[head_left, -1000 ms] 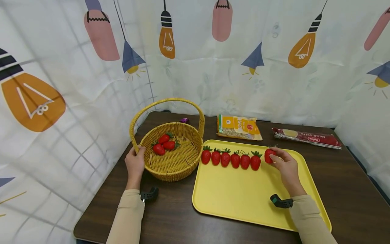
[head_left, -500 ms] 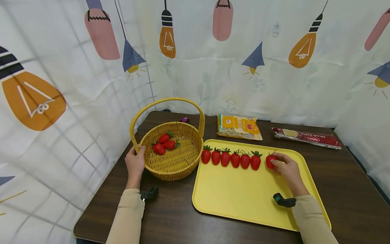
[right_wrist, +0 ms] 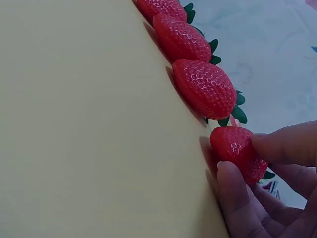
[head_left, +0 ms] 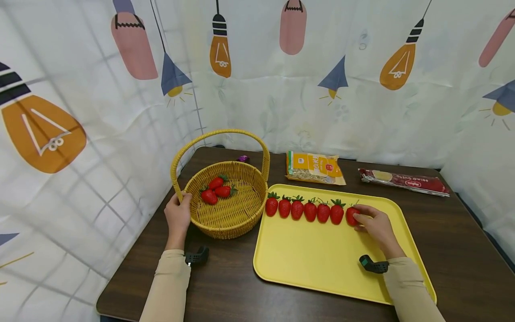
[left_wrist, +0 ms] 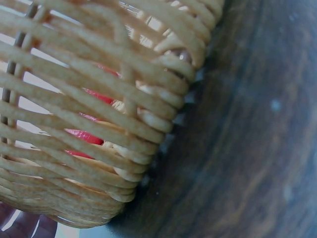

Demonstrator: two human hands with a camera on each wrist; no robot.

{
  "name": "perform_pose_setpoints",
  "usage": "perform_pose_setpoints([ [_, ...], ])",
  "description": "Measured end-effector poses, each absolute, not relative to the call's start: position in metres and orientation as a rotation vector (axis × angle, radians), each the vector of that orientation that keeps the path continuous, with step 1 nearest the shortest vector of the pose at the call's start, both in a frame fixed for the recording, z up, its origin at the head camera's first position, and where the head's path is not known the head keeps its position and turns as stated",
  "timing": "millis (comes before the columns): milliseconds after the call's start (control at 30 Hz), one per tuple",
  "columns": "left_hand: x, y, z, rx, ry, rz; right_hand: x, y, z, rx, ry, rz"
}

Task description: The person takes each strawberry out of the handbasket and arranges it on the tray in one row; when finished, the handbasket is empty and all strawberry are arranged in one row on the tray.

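Observation:
My right hand (head_left: 375, 226) pinches a strawberry (head_left: 352, 216) between thumb and fingers at the right end of a row on the yellow tray (head_left: 314, 264). Several more strawberries (head_left: 310, 210) lie side by side along the tray's far edge, leaves pointing away. In the right wrist view the pinched strawberry (right_wrist: 237, 151) sits low at the tray surface, close beside its neighbour (right_wrist: 204, 89). On the left, my left hand (head_left: 178, 218) grips the rim of a yellow wicker basket (head_left: 225, 230) near the foot of its handle. Three strawberries (head_left: 217, 190) lie inside the basket.
Behind the tray lie an orange-and-clear food packet (head_left: 315, 167) and a long dark red packet (head_left: 404, 182). A small purple wrapped item (head_left: 243, 158) sits behind the basket. A patterned curtain (head_left: 265, 89) hangs along the back and left of the dark wooden table (head_left: 225, 286).
The right hand has brought its strawberry down and left to the row's end, close beside the neighbouring strawberry. The left hand and basket have stayed put.

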State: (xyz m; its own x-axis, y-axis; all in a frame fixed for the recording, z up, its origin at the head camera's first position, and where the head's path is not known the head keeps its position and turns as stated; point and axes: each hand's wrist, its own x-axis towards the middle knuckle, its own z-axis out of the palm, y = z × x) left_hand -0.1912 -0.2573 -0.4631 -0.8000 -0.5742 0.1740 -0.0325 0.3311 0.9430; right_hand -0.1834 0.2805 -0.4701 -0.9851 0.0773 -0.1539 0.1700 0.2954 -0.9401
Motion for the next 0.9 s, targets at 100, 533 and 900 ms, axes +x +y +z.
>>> perform_pose_setpoints([
  [100,-0.1915,-0.2573,-0.4628,0.529,-2.118,-1.479,-0.1843,0.2803,-0.4721,0.23,2.479,-1.807],
  [533,-0.1921,-0.2585,-0.4641,0.536,-2.119,-1.474,-0.1862,0.2796,-0.4733,0.179,2.51,-1.798],
  [900,-0.1912,-0.2577,-0.4645,0.526,-2.125,-1.47,-0.1856,0.2827,-0.4702,0.409,2.558,-1.829],
])
